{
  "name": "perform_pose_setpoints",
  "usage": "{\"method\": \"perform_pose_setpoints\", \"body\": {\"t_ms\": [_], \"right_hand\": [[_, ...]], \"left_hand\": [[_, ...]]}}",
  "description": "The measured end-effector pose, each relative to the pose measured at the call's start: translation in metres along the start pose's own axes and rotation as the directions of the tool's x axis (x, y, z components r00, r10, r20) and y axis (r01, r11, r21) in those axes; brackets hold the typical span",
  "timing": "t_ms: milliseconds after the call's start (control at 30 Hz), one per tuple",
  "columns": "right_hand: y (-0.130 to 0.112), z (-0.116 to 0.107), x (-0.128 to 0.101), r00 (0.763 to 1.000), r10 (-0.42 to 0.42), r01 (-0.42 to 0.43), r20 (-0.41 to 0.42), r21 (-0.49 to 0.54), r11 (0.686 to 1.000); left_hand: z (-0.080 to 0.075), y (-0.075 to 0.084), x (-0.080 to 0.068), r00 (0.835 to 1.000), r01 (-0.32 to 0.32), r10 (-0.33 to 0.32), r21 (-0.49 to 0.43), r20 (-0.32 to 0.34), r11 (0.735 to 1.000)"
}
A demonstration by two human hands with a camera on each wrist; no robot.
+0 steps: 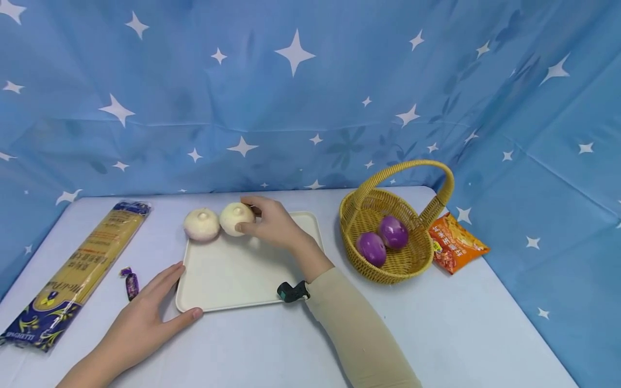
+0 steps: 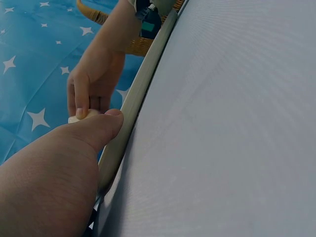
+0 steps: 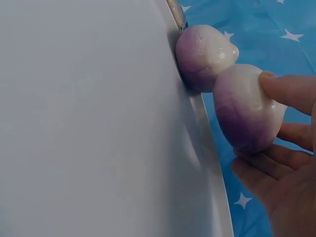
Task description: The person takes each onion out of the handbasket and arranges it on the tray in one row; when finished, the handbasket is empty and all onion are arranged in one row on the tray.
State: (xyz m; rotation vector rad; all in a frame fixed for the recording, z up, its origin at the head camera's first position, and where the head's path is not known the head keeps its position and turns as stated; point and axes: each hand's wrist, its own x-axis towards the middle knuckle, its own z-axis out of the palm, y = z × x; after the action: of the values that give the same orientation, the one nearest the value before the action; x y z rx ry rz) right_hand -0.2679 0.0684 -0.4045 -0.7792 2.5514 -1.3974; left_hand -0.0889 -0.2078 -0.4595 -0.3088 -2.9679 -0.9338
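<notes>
Fingers of my right hand curl round the right onion, thumb on top, other fingers under its side, a firm wrap grasp. That onion sits at the far left corner of the tray, touching the left onion, which rests at the tray's rim. In the right wrist view both onions show white tops and purple lower halves with a glossy sheen. I'd judge it light, rigid and smooth, likely slippery and prone to roll, so the best hold is across its widest part, thumb opposing the fingers.

Left hand lies flat on the surface, fingers relaxed and spread, thumb tip touching the tray's near left edge; it grasps nothing. Left wrist view shows the thumb against the tray rim.

Basket with two purple onions stands right of the tray, well apart. Spaghetti pack and a candy lie to the left; an orange packet sits beside the basket.
</notes>
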Motion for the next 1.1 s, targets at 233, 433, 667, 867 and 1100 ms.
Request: {"method": "perform_pose_setpoints", "body": {"t_ms": [233, 433, 667, 867, 1100], "right_hand": [[0.006, 0.001, 0.002, 1.0, 0.0, 0.0, 0.006, -0.027, 1.0], [0.011, 0.003, 0.004, 1.0, 0.012, -0.011, 0.027, -0.033, 0.999], [0.011, 0.005, 0.003, 0.999, 0.014, -0.012, 0.042, -0.043, 0.999], [0.012, 0.006, 0.003, 0.998, 0.015, -0.011, 0.06, -0.072, 0.997], [0.011, 0.006, 0.001, 0.997, 0.03, -0.025, 0.067, -0.083, 0.996]], "left_hand": [[0.0, -0.001, 0.001, 1.0, 0.002, -0.002, -0.006, 0.008, 1.0], [0.001, 0.0, 0.001, 1.0, -0.004, 0.004, -0.004, 0.005, 1.0], [-0.001, 0.0, 0.002, 0.999, 0.015, -0.015, 0.006, 0.029, 1.0], [-0.002, 0.0, 0.002, 0.999, 0.016, -0.016, 0.006, 0.034, 1.0], [-0.002, -0.001, 0.002, 0.999, 0.014, -0.014, 0.008, 0.036, 1.0]]}}
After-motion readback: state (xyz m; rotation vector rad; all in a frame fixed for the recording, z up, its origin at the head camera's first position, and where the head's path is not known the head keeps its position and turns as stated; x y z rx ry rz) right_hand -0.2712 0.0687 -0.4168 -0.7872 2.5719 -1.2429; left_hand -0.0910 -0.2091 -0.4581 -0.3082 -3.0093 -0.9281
